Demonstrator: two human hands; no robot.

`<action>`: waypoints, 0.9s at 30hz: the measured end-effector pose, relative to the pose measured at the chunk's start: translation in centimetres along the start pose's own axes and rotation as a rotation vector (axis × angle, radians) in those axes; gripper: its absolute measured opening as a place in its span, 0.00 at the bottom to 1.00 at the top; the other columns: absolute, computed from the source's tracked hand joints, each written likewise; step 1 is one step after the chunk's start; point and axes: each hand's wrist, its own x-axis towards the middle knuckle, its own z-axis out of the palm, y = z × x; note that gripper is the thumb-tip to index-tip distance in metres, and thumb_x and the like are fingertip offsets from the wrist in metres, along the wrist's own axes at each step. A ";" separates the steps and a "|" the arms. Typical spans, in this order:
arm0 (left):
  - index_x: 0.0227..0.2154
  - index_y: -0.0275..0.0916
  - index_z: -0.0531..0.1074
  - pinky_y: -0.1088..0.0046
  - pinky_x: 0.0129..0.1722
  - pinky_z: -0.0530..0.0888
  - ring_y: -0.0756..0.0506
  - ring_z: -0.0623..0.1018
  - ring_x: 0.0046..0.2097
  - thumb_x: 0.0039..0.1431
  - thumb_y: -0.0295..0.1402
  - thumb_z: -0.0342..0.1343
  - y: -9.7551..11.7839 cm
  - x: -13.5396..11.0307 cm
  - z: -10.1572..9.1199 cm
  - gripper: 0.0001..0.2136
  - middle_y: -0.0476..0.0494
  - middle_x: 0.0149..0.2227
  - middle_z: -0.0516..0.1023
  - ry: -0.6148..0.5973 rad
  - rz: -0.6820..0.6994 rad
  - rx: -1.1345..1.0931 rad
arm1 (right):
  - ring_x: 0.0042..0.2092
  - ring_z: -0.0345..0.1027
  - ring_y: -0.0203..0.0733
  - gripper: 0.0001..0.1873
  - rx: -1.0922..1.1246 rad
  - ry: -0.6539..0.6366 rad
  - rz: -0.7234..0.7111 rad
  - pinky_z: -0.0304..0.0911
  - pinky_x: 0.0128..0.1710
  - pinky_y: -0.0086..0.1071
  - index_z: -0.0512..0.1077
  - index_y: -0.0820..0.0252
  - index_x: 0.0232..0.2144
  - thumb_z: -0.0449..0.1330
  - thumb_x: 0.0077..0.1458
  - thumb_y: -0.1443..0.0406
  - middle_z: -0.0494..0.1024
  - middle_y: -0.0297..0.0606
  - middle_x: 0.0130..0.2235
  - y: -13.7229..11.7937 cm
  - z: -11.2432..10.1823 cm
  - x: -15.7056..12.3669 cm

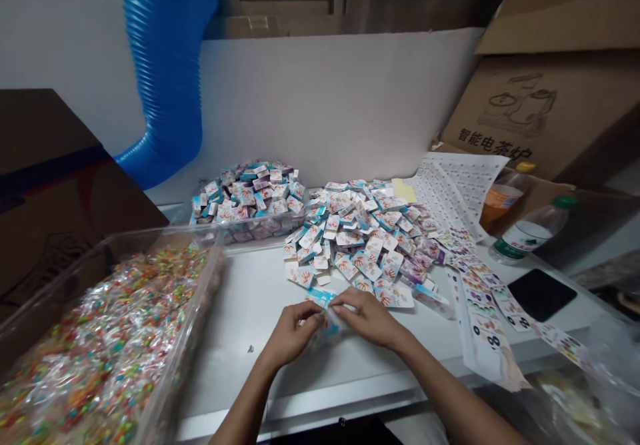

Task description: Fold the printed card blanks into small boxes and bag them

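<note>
Near seven o'clock from the carton heap (367,258): blurry clear packet (329,329), apparently pinched between left hand (290,332) and right hand (369,318). Uneven pulling could split it; a forward nudge might scatter cartons.

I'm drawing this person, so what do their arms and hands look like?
The left hand and right hand wear no gloves. The left forearm and right forearm are bare, with no sleeves as far as the picture shows. I see no watch or bracelet on the wrists, and no rings on the fingers that show.
</note>
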 end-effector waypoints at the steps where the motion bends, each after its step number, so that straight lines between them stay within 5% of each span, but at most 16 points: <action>1: 0.41 0.38 0.71 0.67 0.41 0.69 0.44 0.74 0.40 0.59 0.34 0.44 0.2 0.0 -0.2 0.13 0.44 0.37 0.76 0.012 0.008 0.040 | 0.36 0.69 0.39 0.12 0.037 -0.019 0.055 0.61 0.37 0.31 0.74 0.57 0.35 0.51 0.56 0.64 0.78 0.35 0.33 -0.3 0.0 0.2; 4: 0.48 0.38 0.66 0.60 0.43 0.67 0.40 0.71 0.43 0.53 0.42 0.53 0.9 -0.3 -0.2 0.22 0.40 0.41 0.74 0.097 0.062 0.298 | 0.27 0.68 0.36 0.12 0.095 0.015 0.200 0.57 0.29 0.27 0.72 0.59 0.29 0.50 0.56 0.65 0.76 0.32 0.25 -0.9 0.2 0.7; 9: 0.53 0.40 0.60 0.57 0.45 0.65 0.36 0.69 0.46 0.36 0.49 0.64 1.0 -2.6 0.8 0.39 0.37 0.50 0.70 -0.043 0.158 0.471 | 0.28 0.68 0.36 0.11 0.098 0.019 0.227 0.56 0.29 0.26 0.71 0.59 0.29 0.50 0.55 0.65 0.77 0.32 0.25 -1.1 0.7 0.1; 17: 0.45 0.43 0.66 0.61 0.42 0.68 0.41 0.70 0.42 0.46 0.35 0.62 -0.9 -6.4 3.6 0.21 0.45 0.43 0.73 -0.175 0.245 0.547 | 0.30 0.69 0.37 0.11 0.063 -0.019 0.217 0.56 0.29 0.26 0.71 0.59 0.31 0.49 0.56 0.65 0.77 0.33 0.26 -0.7 1.4 -0.6; 21: 0.41 0.38 0.67 0.66 0.36 0.71 0.43 0.71 0.39 0.53 0.24 0.53 -1.2 -6.9 4.4 0.11 0.41 0.43 0.73 -0.075 0.345 0.634 | 0.32 0.69 0.38 0.11 -0.075 -0.053 0.189 0.55 0.30 0.27 0.72 0.58 0.32 0.49 0.56 0.64 0.77 0.34 0.29 -0.8 1.7 -1.3; 24: 0.44 0.33 0.65 0.65 0.39 0.71 0.43 0.71 0.40 0.56 0.20 0.45 -1.6 -7.0 4.5 0.13 0.37 0.43 0.73 0.085 0.455 0.671 | 0.33 0.69 0.40 0.12 -0.123 -0.055 0.222 0.55 0.31 0.29 0.73 0.58 0.32 0.51 0.56 0.60 0.77 0.37 0.30 -0.8 2.2 -2.3; 27: 0.44 0.31 0.65 0.64 0.38 0.71 0.43 0.72 0.39 0.56 0.19 0.43 -1.7 -6.4 4.4 0.14 0.35 0.41 0.74 0.262 0.526 0.640 | 0.29 0.68 0.39 0.18 0.097 -0.071 0.385 0.57 0.29 0.29 0.71 0.60 0.31 0.49 0.56 0.54 0.75 0.37 0.26 -0.7 3.2 -2.9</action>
